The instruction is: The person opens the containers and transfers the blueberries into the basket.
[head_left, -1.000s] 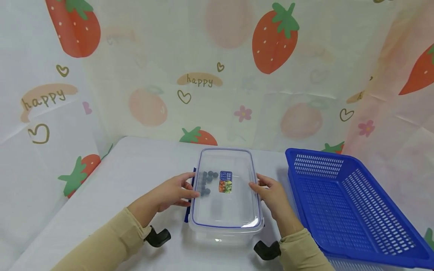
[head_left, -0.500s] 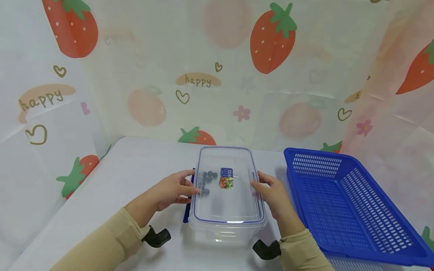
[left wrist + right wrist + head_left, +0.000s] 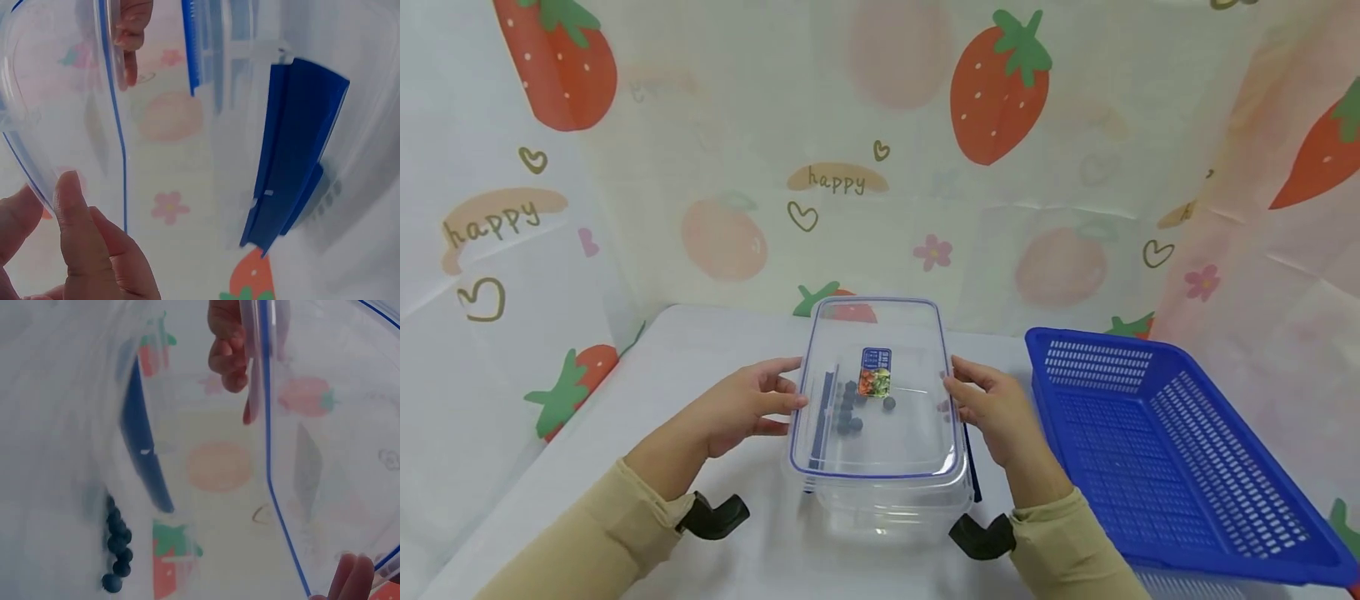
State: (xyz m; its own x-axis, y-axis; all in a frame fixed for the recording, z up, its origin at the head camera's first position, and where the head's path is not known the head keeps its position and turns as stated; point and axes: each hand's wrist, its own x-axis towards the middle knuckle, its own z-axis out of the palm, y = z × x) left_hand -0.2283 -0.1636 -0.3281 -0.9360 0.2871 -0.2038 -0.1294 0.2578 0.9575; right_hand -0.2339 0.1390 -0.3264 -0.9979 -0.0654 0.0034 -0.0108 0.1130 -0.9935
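A clear plastic lid (image 3: 917,446) with a blue seal and a small picture label (image 3: 875,372) is raised over a clear food container (image 3: 891,508) on the white table. My left hand (image 3: 733,408) grips the lid's left edge, and my right hand (image 3: 1000,408) grips its right edge. Through the lid I see several dark blueberries (image 3: 847,417) inside the container. In the right wrist view the blueberries (image 3: 117,544) lie in a row along one wall. A blue latch flap (image 3: 297,137) hangs out from the container's side, below the lid in the left wrist view.
A blue perforated plastic basket (image 3: 1180,467) stands on the right, close to my right forearm. White cloth (image 3: 722,342) covers the table. A strawberry-print curtain (image 3: 760,108) rises behind it and along both sides. Black wrist mounts (image 3: 985,537) stick out from both sleeves.
Both hands have raised the lid off the container and shifted it slightly left, so a gap shows between them. A blueberry inside has rolled to the right. The basket stays in place.
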